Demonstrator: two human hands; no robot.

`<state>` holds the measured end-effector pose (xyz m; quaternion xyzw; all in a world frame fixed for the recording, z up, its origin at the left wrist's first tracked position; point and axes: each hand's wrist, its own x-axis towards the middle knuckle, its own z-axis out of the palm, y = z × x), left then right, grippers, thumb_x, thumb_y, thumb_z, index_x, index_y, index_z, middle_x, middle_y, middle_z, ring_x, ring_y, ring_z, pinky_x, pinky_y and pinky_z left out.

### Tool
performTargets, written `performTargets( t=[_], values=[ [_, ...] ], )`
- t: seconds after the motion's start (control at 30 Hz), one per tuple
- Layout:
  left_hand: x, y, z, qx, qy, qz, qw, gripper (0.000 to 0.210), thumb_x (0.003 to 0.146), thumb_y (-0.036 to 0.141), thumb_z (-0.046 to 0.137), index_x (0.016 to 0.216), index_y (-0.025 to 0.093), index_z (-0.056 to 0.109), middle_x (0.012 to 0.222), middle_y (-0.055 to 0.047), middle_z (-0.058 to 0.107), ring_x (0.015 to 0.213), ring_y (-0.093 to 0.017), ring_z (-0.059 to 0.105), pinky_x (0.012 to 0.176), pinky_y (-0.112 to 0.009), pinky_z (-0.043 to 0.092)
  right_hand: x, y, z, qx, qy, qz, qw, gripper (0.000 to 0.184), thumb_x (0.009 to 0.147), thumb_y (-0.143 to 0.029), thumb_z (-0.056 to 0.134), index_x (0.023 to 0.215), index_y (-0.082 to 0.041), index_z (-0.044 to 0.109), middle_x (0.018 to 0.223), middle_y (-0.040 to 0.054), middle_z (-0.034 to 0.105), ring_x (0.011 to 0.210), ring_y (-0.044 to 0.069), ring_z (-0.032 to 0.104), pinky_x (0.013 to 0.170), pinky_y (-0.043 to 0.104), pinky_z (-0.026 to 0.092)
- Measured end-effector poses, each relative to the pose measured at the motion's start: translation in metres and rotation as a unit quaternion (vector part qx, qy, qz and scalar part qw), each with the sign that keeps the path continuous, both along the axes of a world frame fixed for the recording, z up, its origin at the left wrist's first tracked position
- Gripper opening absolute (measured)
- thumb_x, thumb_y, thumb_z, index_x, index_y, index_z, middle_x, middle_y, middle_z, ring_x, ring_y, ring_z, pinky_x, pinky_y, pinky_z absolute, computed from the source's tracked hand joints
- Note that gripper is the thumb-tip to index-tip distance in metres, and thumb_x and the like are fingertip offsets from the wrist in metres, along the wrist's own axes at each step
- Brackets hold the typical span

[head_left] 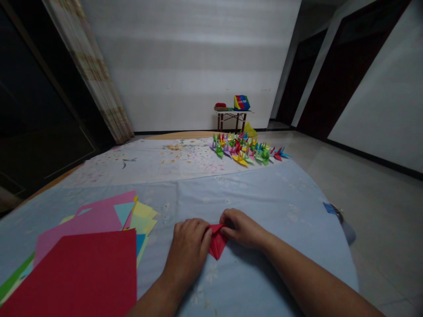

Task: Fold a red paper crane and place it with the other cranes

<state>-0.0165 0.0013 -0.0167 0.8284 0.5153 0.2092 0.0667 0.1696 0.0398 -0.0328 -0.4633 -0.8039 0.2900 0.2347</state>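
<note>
A small piece of folded red paper (217,245) lies on the blue tablecloth between my two hands, its pointed end toward me. My left hand (191,241) rests at its left side, fingers together and thumb along the paper's edge. At the upper right corner, my right hand (240,226) pinches the paper between thumb and curled fingers. Part of the paper's top and sides is hidden under the fingers.
Stacked coloured paper sheets (95,268), red on top, lie at the left. Many folded paper cranes (239,147) stand at the table's far right. A blue item (329,208) sits at the right edge. A small side table (234,112) stands by the wall.
</note>
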Motion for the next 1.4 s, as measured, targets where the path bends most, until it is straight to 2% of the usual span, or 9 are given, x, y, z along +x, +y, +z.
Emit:
performTargets(
  t=[0.13, 0.33, 0.43, 0.63, 0.8, 0.97, 1.17, 1.33, 1.4],
  values=[
    [0.002, -0.002, 0.004, 0.016, -0.048, 0.001, 0.999, 0.024, 0.087, 0.032, 0.041, 0.099, 0.021, 0.060, 0.097, -0.006, 0.060, 0.093, -0.022, 0.050, 0.083, -0.040, 0.035, -0.003, 0.000, 0.002, -0.062, 0.127, -0.032, 0.989, 0.010, 0.075, -0.017, 0.052, 0.085, -0.016, 0.056, 0.069, -0.0030, 0.056, 0.059, 0.008, 0.047, 0.056, 0.020, 0.038],
    [0.010, -0.001, 0.005, -0.084, -0.237, 0.013, 0.968, 0.032, 0.084, 0.039, 0.047, 0.107, 0.020, 0.059, 0.100, -0.007, 0.061, 0.095, -0.022, 0.054, 0.086, -0.038, 0.040, -0.009, -0.007, 0.012, -0.005, 0.217, -0.086, 0.972, 0.015, 0.075, -0.023, 0.057, 0.087, -0.015, 0.059, 0.074, 0.0008, 0.063, 0.067, 0.012, 0.055, 0.065, 0.025, 0.044],
    [0.015, 0.003, 0.004, -0.210, -0.392, 0.022, 0.896, 0.037, 0.081, 0.043, 0.050, 0.106, 0.017, 0.060, 0.099, -0.007, 0.065, 0.091, -0.022, 0.059, 0.081, -0.034, 0.044, -0.010, -0.012, 0.017, 0.036, 0.208, -0.016, 0.977, 0.021, 0.076, -0.028, 0.060, 0.093, -0.016, 0.062, 0.085, 0.0042, 0.066, 0.078, 0.015, 0.058, 0.074, 0.027, 0.045],
    [0.016, 0.009, 0.002, -0.369, -0.622, 0.024, 0.690, 0.041, 0.077, 0.045, 0.057, 0.101, 0.012, 0.060, 0.091, -0.009, 0.068, 0.086, -0.022, 0.062, 0.072, -0.030, 0.047, -0.010, -0.013, 0.014, 0.115, 0.155, 0.128, 0.973, 0.039, 0.074, -0.031, 0.065, 0.111, -0.020, 0.059, 0.106, 0.0085, 0.063, 0.101, 0.019, 0.054, 0.091, 0.033, 0.039],
    [0.014, 0.010, 0.001, -0.397, -0.663, 0.058, 0.632, 0.043, 0.066, 0.028, 0.070, 0.104, 0.013, 0.056, 0.100, -0.010, 0.066, 0.089, -0.020, 0.063, 0.073, -0.027, 0.048, -0.009, -0.008, 0.006, 0.136, 0.127, 0.153, 0.971, 0.044, 0.073, -0.029, 0.065, 0.116, -0.024, 0.057, 0.115, 0.0086, 0.060, 0.112, 0.019, 0.049, 0.096, 0.037, 0.035],
    [0.010, 0.015, -0.002, -0.403, -0.659, 0.046, 0.634, 0.059, 0.060, 0.026, 0.075, 0.112, 0.014, 0.050, 0.102, -0.011, 0.066, 0.086, -0.020, 0.064, 0.075, -0.029, 0.048, 0.000, -0.006, 0.012, 0.081, 0.167, 0.150, 0.971, 0.047, 0.066, -0.036, 0.072, 0.110, -0.023, 0.061, 0.117, 0.0089, 0.058, 0.114, 0.020, 0.047, 0.098, 0.036, 0.035],
    [0.001, 0.026, -0.012, -0.373, -0.608, 0.063, 0.698, 0.060, 0.058, 0.027, 0.076, 0.111, 0.013, 0.051, 0.094, -0.010, 0.068, 0.075, -0.018, 0.066, 0.067, -0.027, 0.048, 0.009, 0.004, 0.004, -0.082, 0.282, 0.025, 0.955, 0.036, 0.080, -0.039, 0.057, 0.109, -0.018, 0.058, 0.112, 0.0110, 0.060, 0.100, 0.019, 0.057, 0.087, 0.037, 0.044],
    [-0.001, 0.030, -0.014, -0.352, -0.551, 0.056, 0.755, 0.053, 0.060, 0.029, 0.072, 0.107, 0.012, 0.055, 0.099, -0.010, 0.066, 0.078, -0.019, 0.065, 0.069, -0.028, 0.049, 0.001, 0.006, -0.008, -0.184, 0.295, 0.024, 0.937, 0.039, 0.077, -0.036, 0.059, 0.110, -0.014, 0.056, 0.087, 0.0059, 0.065, 0.064, 0.011, 0.058, 0.062, 0.027, 0.047],
    [-0.001, 0.031, -0.014, -0.334, -0.537, 0.057, 0.772, 0.050, 0.060, 0.030, 0.070, 0.105, 0.012, 0.055, 0.101, -0.011, 0.065, 0.077, -0.018, 0.064, 0.069, -0.028, 0.049, -0.002, 0.005, -0.010, -0.198, 0.297, 0.025, 0.934, 0.035, 0.076, -0.034, 0.060, 0.104, -0.014, 0.059, 0.083, 0.0044, 0.066, 0.062, 0.010, 0.057, 0.061, 0.026, 0.046]
  ],
)
